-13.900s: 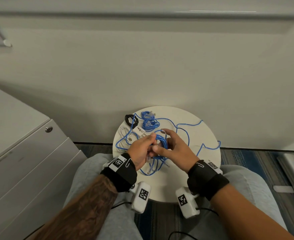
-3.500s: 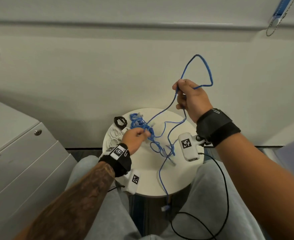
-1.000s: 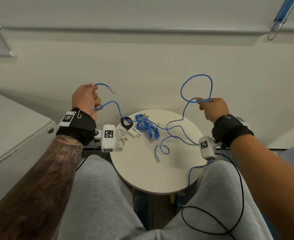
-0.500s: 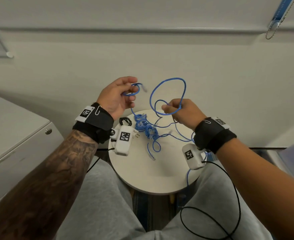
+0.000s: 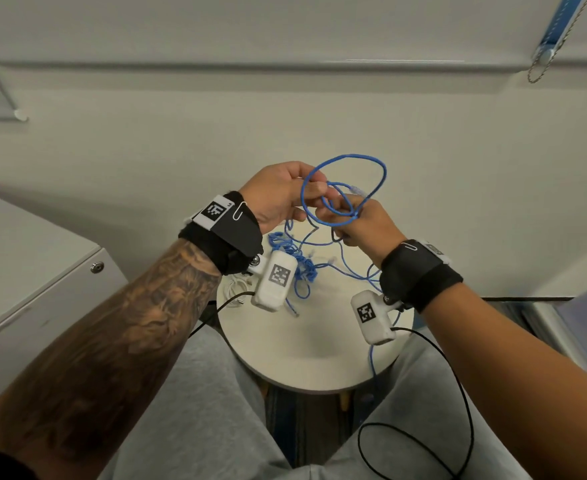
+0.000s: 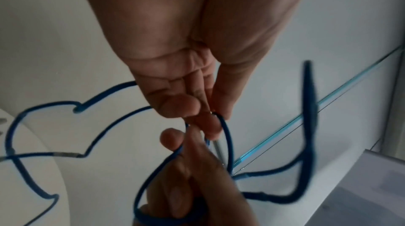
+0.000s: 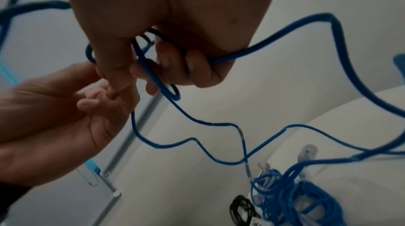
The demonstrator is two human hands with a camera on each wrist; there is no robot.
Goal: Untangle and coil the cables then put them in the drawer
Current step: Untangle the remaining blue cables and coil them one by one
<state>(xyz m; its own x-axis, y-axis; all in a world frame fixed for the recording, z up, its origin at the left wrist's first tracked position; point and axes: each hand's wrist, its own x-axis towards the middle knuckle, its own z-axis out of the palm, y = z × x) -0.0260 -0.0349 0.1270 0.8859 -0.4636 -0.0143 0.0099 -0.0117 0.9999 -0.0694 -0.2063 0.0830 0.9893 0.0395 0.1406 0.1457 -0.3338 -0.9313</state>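
Nearest me, the counter [image 5: 314,355] carries the slack and, at its 11 o'clock side, the blue tangle [image 5: 299,265]. Above it my hands meet. My right hand [image 5: 364,226] has its fingers curled round the gathered loops of the cable [image 5: 384,174]; my left hand [image 5: 278,199] pinches the strand just at the right hand's 9 o'clock. The open loop stands toward 12 o'clock beyond both hands, and the uncoiled length trails toward 6 o'clock to the counter. I judge the left hand sits best for feeding the next loop.
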